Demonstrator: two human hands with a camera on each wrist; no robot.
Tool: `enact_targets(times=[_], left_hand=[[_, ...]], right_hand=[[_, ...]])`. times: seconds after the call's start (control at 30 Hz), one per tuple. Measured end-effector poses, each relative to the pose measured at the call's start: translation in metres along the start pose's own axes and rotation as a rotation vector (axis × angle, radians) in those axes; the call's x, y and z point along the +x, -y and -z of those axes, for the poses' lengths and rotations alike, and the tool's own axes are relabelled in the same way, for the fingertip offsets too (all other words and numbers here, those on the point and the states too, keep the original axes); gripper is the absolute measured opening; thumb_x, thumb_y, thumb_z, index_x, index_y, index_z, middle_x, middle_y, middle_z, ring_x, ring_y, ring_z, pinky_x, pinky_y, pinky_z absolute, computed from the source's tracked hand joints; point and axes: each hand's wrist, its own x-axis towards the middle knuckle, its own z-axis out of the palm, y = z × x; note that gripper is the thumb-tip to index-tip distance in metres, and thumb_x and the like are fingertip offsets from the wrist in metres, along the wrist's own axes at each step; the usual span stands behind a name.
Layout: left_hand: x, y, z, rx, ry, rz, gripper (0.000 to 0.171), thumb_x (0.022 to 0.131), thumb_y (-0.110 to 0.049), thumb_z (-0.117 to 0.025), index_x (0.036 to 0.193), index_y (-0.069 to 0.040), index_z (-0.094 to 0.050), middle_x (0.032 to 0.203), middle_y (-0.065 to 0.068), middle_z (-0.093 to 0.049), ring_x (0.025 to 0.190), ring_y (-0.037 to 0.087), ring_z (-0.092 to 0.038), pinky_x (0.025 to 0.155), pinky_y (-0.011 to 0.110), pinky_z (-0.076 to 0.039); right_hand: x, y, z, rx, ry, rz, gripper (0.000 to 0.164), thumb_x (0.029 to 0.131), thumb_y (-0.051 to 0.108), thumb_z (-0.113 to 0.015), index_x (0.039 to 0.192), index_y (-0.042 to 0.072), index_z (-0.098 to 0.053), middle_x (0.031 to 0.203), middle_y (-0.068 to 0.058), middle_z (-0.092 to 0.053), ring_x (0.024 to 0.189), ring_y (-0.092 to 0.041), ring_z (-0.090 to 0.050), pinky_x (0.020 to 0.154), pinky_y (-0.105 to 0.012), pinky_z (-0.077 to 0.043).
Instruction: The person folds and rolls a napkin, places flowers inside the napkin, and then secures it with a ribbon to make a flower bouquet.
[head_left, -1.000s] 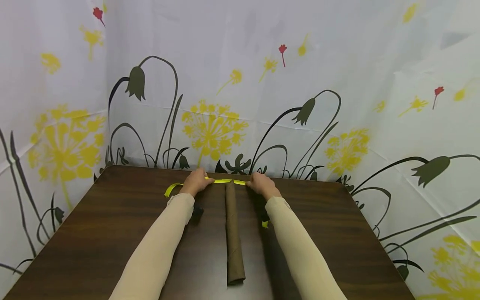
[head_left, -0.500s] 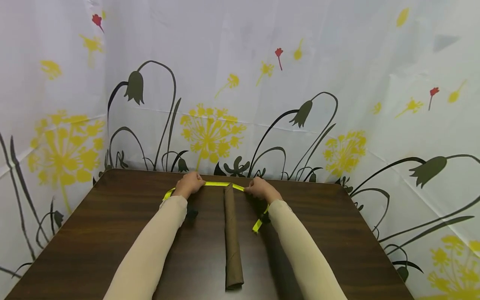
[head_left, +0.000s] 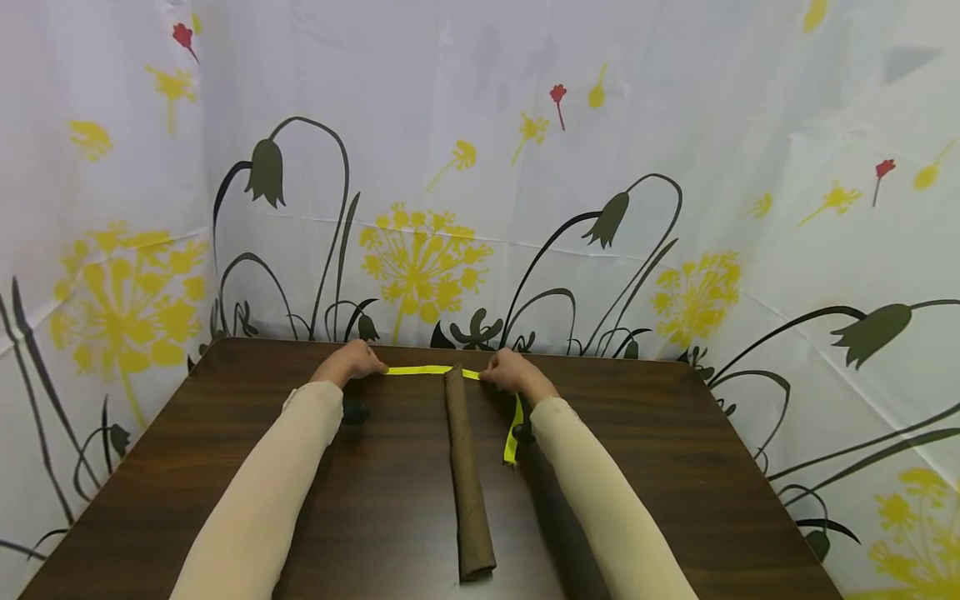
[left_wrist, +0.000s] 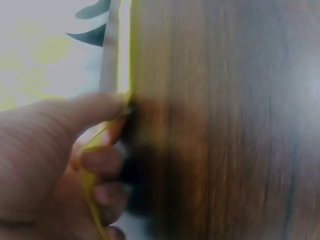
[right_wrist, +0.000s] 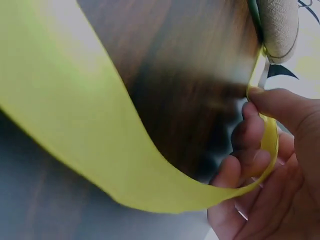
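A long, thin roll of brown cloth [head_left: 468,475] lies lengthwise on the table, its far end near the back edge. A yellow ribbon [head_left: 416,370] runs crosswise at that far end, drawn out between the two hands. My left hand [head_left: 348,363] pinches it between thumb and fingers on the left. On the right, close beside the roll, my right hand [head_left: 513,372] pinches the ribbon too. In the right wrist view, the free part of the ribbon [right_wrist: 125,160] loops through the fingers and hangs in front of the camera. The cloth roll's end [right_wrist: 280,30] shows at the top there.
The dark wooden table [head_left: 225,467] has its back edge just beyond the hands. Behind it hangs a white curtain [head_left: 420,100] printed with flowers.
My left hand has slid left along the ribbon, so a longer stretch shows left of the roll. My right hand stays close to the roll, and more ribbon tail shows below it.
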Motion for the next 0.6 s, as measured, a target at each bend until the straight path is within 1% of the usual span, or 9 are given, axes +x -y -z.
enact_targets(times=[0.03, 0.1, 0.13, 0.2, 0.3, 0.4, 0.47, 0.57, 0.6], left_hand=[[-0.004, -0.002, 0.002, 0.011, 0.030, -0.026, 0.037, 0.103, -0.029, -0.068, 0.071, -0.010, -0.065, 0.107, 0.019, -0.069, 0.090, 0.026, -0.059, 0.086, 0.040, -0.051], [-0.009, -0.006, 0.002, 0.028, 0.079, -0.081, 0.044, 0.103, -0.029, -0.069, 0.062, -0.016, -0.055, 0.081, 0.007, -0.062, 0.075, 0.017, -0.050, 0.075, 0.032, -0.045], [-0.011, -0.007, 0.001, 0.026, 0.096, -0.104, 0.048, 0.103, -0.028, -0.069, 0.060, -0.019, -0.050, 0.070, 0.000, -0.053, 0.067, 0.013, -0.043, 0.070, 0.030, -0.040], [-0.013, -0.009, -0.002, 0.006, 0.118, -0.135, 0.052, 0.104, -0.027, -0.068, 0.057, -0.023, -0.045, 0.057, -0.008, -0.035, 0.057, 0.009, -0.032, 0.063, 0.027, -0.035], [-0.017, -0.010, -0.009, -0.032, 0.119, -0.156, 0.053, 0.104, -0.024, -0.068, 0.058, -0.023, -0.043, 0.054, -0.011, -0.033, 0.053, 0.006, -0.028, 0.059, 0.025, -0.033], [-0.019, -0.011, -0.016, -0.054, 0.141, -0.162, 0.048, 0.103, -0.021, -0.069, 0.060, -0.020, -0.048, 0.055, -0.009, -0.035, 0.054, 0.007, -0.029, 0.060, 0.026, -0.034], [-0.020, -0.012, -0.020, -0.039, 0.162, -0.160, 0.046, 0.102, -0.022, -0.070, 0.061, -0.018, -0.049, 0.056, -0.008, -0.036, 0.054, 0.008, -0.030, 0.061, 0.029, -0.035], [-0.011, 0.001, -0.033, 0.029, 0.156, -0.154, 0.044, 0.101, -0.031, -0.072, 0.062, -0.021, -0.053, 0.057, -0.007, -0.042, 0.055, 0.011, -0.036, 0.063, 0.035, -0.037], [-0.014, 0.002, -0.035, 0.051, 0.154, -0.147, 0.043, 0.100, -0.033, -0.073, 0.063, -0.021, -0.055, 0.058, -0.007, -0.044, 0.056, 0.012, -0.039, 0.063, 0.036, -0.039]], right_hand=[[-0.001, 0.000, 0.001, -0.003, 0.005, 0.001, 0.031, 0.109, 0.024, -0.064, 0.084, 0.006, -0.064, 0.070, -0.001, -0.055, 0.057, -0.014, -0.048, 0.054, -0.029, -0.043], [-0.005, -0.003, 0.005, -0.006, 0.007, -0.004, 0.032, 0.109, 0.023, -0.065, 0.082, 0.007, -0.063, 0.070, -0.001, -0.056, 0.057, -0.014, -0.047, 0.054, -0.029, -0.042], [-0.007, -0.005, 0.007, -0.009, 0.008, -0.010, 0.032, 0.109, 0.023, -0.065, 0.081, 0.007, -0.062, 0.071, -0.002, -0.057, 0.057, -0.014, -0.047, 0.054, -0.029, -0.043], [-0.012, -0.012, 0.010, -0.007, 0.009, -0.026, 0.032, 0.109, 0.024, -0.065, 0.082, 0.008, -0.063, 0.071, -0.002, -0.057, 0.057, -0.014, -0.047, 0.055, -0.029, -0.044], [-0.021, -0.024, 0.015, -0.005, 0.009, -0.033, 0.031, 0.109, 0.026, -0.066, 0.083, 0.009, -0.063, 0.072, -0.001, -0.056, 0.060, -0.013, -0.049, 0.057, -0.028, -0.045], [-0.033, -0.036, 0.020, -0.012, 0.004, -0.021, 0.031, 0.107, 0.026, -0.068, 0.082, 0.009, -0.066, 0.072, 0.001, -0.054, 0.063, -0.013, -0.047, 0.060, -0.027, -0.043], [-0.044, -0.042, 0.020, -0.026, 0.015, 0.004, 0.032, 0.106, 0.027, -0.070, 0.080, 0.008, -0.068, 0.071, 0.003, -0.053, 0.064, -0.012, -0.046, 0.061, -0.027, -0.040], [-0.061, -0.047, 0.016, -0.020, 0.057, 0.040, 0.034, 0.105, 0.028, -0.070, 0.079, 0.006, -0.068, 0.068, 0.005, -0.050, 0.061, -0.012, -0.043, 0.061, -0.027, -0.038], [-0.067, -0.048, 0.014, -0.013, 0.075, 0.050, 0.036, 0.106, 0.028, -0.069, 0.079, 0.005, -0.067, 0.067, 0.005, -0.049, 0.060, -0.011, -0.042, 0.060, -0.027, -0.038]])
